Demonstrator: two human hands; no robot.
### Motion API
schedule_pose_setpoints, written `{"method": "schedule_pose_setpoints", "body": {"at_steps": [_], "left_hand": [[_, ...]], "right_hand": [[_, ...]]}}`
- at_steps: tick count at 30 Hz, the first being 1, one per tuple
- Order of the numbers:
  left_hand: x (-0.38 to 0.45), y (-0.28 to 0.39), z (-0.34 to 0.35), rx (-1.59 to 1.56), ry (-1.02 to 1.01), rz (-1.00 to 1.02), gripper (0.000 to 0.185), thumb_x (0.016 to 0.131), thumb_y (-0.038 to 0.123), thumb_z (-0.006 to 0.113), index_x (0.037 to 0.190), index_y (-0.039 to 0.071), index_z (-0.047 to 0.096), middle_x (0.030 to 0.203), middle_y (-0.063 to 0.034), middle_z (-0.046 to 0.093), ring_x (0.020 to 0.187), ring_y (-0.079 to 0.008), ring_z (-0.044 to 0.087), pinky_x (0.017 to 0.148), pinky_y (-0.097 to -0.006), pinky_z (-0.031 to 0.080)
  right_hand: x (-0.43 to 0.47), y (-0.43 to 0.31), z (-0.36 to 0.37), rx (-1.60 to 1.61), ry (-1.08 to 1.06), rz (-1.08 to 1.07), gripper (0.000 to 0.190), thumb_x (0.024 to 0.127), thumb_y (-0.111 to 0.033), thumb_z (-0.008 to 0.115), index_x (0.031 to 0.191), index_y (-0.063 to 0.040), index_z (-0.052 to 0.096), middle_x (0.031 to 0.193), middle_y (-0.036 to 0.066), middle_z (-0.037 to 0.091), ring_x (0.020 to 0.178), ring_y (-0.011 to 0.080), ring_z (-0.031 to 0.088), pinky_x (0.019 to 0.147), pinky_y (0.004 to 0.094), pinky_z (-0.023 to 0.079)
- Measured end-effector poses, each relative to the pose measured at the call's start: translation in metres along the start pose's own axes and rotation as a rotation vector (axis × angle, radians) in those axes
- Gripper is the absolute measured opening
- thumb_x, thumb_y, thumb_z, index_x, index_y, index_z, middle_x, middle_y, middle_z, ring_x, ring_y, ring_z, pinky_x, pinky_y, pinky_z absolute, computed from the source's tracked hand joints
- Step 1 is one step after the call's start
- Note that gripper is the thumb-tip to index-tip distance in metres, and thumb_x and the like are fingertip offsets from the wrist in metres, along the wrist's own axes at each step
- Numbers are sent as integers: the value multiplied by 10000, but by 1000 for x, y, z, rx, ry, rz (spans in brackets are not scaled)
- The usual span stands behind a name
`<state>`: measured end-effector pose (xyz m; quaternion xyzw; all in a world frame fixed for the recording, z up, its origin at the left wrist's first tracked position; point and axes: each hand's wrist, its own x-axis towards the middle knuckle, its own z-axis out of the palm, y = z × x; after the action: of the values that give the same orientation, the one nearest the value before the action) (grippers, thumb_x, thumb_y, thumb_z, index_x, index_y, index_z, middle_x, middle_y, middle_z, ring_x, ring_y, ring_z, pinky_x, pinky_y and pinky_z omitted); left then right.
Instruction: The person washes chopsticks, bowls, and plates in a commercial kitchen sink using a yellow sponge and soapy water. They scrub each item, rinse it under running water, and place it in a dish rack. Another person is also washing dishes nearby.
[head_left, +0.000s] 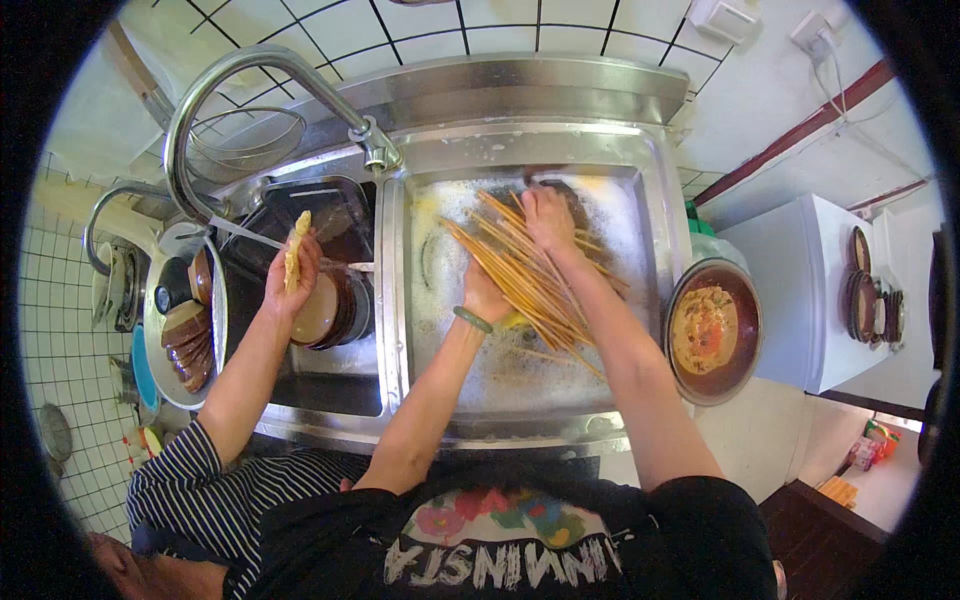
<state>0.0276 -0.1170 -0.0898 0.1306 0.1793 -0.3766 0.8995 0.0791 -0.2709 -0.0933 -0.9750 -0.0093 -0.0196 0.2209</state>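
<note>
A large bundle of wooden chopsticks (517, 262) fans out over the right basin of a stainless steel sink (660, 225), which holds foamy water (457, 360). My left hand (486, 291), with a green bangle (473, 320) at the wrist, grips the bundle from its left side; the chopsticks cover part of the fingers. My right hand (547, 214) lies over the upper right part of the bundle with its fingers curled around some sticks. Beside its fingers is a dark, partly submerged thing (566, 196) that I cannot make out.
Another person's hand (296, 274) holds a yellowish sponge or cloth (296, 247) over the left basin. Stacked bowls (319, 311) and a black tray (322, 210) sit there. A curved faucet (262, 54) arches above. A brown bowl (739, 375) with orange residue stands at the right.
</note>
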Motion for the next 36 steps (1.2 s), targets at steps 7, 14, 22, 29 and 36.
{"method": "schedule_pose_setpoints", "body": {"at_steps": [7, 14, 22, 29, 36], "left_hand": [[-3, -31, 1, -45, 19, 174, 582, 915, 553, 326, 1282, 128, 479, 1316, -89, 486, 1213, -281, 444, 1048, -474, 319], [-4, -26, 4, 225, -66, 285, 643, 916, 577, 312, 1367, 125, 387, 1377, -101, 426, 1252, -287, 404, 1090, -436, 267], [-28, -39, 11, 36, -51, 181, 730, 900, 590, 402, 1405, 75, 292, 1404, -123, 370, 1274, -273, 361, 1073, -412, 276], [10, -41, 3, 133, 149, 197, 217, 865, 221, 650, 1016, 76, 590, 1008, -52, 613, 931, -194, 584, 812, -350, 496], [-28, -32, 43, 330, 359, 422, 171, 803, 11, 641, 959, 49, 584, 918, -74, 628, 835, -204, 620, 726, -319, 530]], "right_hand": [[-79, -58, -22, -24, 161, -59, 603, 928, -462, 361, 1181, 63, 517, 1213, 268, 521, 1143, 419, 473, 1031, 525, 275], [-77, -54, -13, 169, 25, 161, 576, 934, -415, 372, 1276, 40, 459, 1318, 242, 443, 1272, 383, 362, 1086, 510, 208], [-27, -17, -22, 180, 235, 142, 433, 928, -335, 419, 1220, -35, 528, 1204, 242, 524, 1170, 384, 454, 1013, 524, 300], [-101, -40, 1, 33, 53, 59, 324, 872, -206, 479, 1105, 4, 557, 1053, 204, 569, 995, 357, 523, 853, 466, 413], [-160, -53, -64, 397, 252, -101, 403, 844, -74, 527, 1234, 21, 498, 1231, 181, 501, 1084, 361, 474, 929, 422, 395]]}}
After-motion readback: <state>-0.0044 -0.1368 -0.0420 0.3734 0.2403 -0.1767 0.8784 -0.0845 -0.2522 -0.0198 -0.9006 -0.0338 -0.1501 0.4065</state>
